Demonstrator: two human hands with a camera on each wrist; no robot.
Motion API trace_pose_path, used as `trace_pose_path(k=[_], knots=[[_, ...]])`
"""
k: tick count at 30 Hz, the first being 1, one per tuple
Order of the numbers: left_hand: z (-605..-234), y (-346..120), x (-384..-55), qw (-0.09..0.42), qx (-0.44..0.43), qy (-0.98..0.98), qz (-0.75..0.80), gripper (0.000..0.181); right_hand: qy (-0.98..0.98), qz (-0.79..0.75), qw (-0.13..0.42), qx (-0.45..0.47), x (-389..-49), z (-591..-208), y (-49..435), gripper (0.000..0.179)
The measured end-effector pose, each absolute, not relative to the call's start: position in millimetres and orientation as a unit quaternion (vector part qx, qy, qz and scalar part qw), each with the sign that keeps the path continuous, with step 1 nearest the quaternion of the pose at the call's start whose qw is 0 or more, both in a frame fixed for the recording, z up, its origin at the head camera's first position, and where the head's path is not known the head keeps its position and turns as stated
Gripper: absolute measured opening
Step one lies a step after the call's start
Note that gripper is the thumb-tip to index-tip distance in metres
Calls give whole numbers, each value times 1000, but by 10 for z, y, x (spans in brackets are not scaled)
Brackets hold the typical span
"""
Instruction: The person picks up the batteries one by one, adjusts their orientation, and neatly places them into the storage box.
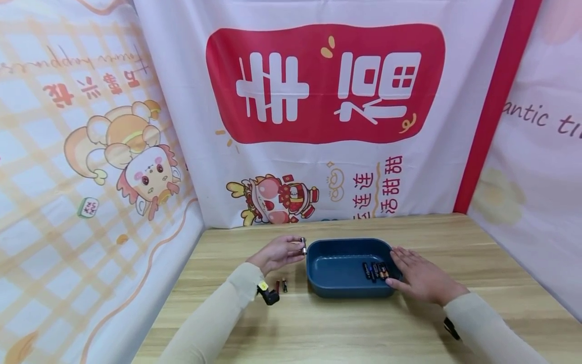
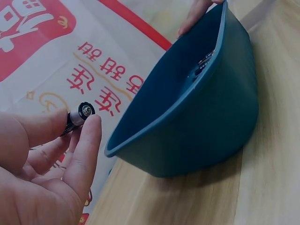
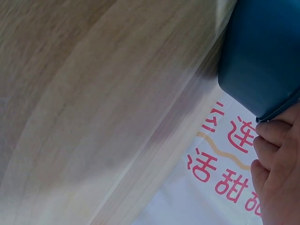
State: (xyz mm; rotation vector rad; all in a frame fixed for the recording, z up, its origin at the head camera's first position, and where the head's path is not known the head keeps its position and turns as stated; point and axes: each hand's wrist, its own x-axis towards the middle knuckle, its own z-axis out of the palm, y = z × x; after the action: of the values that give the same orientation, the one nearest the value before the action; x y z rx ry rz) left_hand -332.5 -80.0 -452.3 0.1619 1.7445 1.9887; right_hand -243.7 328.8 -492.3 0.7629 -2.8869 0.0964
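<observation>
In the head view my left hand (image 1: 283, 251) is raised at the left end of a dark blue plastic basin (image 1: 345, 292). Its thumb and fingers pinch a small battery (image 1: 303, 246). The left wrist view shows that battery (image 2: 84, 111) end-on between thumb and fingertips, just outside the rim. Several batteries (image 1: 375, 271) lie together on the basin floor at its right side. My right hand (image 1: 420, 275) holds the basin's right end, fingers at the rim. From the right wrist view, bent fingers (image 3: 274, 133) touch the basin's edge; their tips are partly hidden.
Two more batteries (image 1: 284, 285) lie on the wooden table (image 1: 327, 328) left of the basin, close to the left wrist camera (image 1: 269, 293). A printed cloth (image 1: 325, 162) hangs behind the table, with further cloths at both sides.
</observation>
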Motion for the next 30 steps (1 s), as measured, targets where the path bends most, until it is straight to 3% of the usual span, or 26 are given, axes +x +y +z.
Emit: trace_pose_path(k=[10, 30], knots=[[-4470, -548, -3392, 267, 76, 642, 715, 43, -967, 27, 66, 246, -2434, -4890, 3281, 85], [-4567, -108, -3444, 267, 81, 663, 694, 38, -965, 28, 72, 252, -2449, -4929, 3279, 86]])
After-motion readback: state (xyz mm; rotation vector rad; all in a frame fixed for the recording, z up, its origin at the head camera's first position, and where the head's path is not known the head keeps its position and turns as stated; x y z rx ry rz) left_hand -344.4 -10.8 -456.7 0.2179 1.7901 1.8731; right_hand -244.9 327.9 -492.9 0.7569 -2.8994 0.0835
